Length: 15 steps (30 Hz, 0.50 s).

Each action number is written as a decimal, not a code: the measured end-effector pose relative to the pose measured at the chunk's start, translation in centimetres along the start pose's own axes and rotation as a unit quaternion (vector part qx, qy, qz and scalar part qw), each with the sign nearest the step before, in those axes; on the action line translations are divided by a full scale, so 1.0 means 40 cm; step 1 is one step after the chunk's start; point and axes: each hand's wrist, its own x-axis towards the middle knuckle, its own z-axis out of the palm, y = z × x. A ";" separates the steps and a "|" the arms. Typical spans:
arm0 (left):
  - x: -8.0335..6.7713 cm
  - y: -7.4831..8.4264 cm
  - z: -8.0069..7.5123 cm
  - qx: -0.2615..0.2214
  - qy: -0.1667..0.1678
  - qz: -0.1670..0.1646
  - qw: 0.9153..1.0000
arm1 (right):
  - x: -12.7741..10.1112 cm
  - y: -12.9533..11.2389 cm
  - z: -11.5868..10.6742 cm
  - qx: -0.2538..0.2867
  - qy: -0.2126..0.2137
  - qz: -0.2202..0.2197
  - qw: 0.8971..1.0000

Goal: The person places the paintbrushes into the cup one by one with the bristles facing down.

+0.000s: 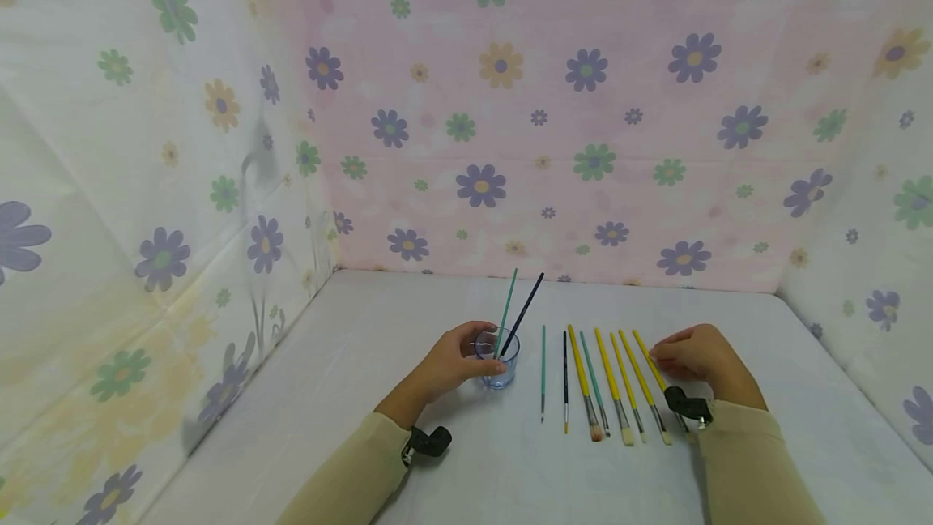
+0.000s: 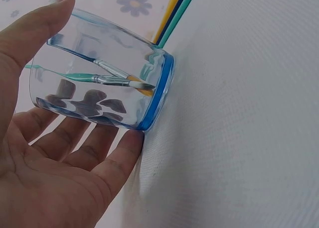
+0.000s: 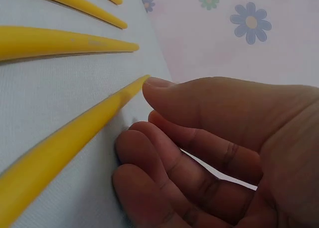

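Glass cup (image 1: 501, 382) stands upright on the white table (image 1: 554, 484), the left hand grasping it (image 1: 455, 356), with thumb and fingers curled round its wall. A teal brush (image 1: 507, 310) and a dark brush (image 1: 522, 314) lean inside it, bristles down. At the far right of the row, the right hand (image 1: 703, 355) is relaxed and half-curled, apparently holding nothing. Its thumb tip is right at the handle end of the outermost yellow brush (image 1: 645, 350); contact cannot be told.

That handle tapers to a narrow point and lies flat, so a pinch this close to the tip could slip and roll it against the neighbouring yellow brush (image 1: 635, 364). The wrist camera (image 1: 688, 406) hangs over the lower handle and might nudge it if the arm dips. On the left, the tall handles probably make the cup easier to tip, should something catch them while the grasp is slack.
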 end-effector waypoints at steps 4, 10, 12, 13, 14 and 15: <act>0.000 0.002 0.001 0.001 0.001 -0.001 1.000 | -0.002 -0.002 0.000 -0.013 -0.003 -0.001 1.000; 0.000 0.003 0.001 0.000 0.001 -0.003 1.000 | -0.008 -0.007 -0.001 -0.021 -0.016 -0.001 1.000; 0.000 0.002 0.001 0.000 0.001 -0.004 1.000 | -0.010 -0.009 -0.002 -0.031 -0.020 0.000 0.999; 0.000 0.002 0.002 0.000 0.001 -0.004 1.000 | -0.011 -0.009 -0.002 -0.041 -0.020 0.002 0.999; 0.000 0.002 0.002 0.000 0.001 -0.004 1.000 | -0.012 -0.010 -0.002 -0.050 -0.020 0.004 0.999; 0.000 0.001 0.002 0.000 0.001 -0.004 1.000 | -0.013 -0.010 -0.002 -0.056 -0.021 0.004 0.998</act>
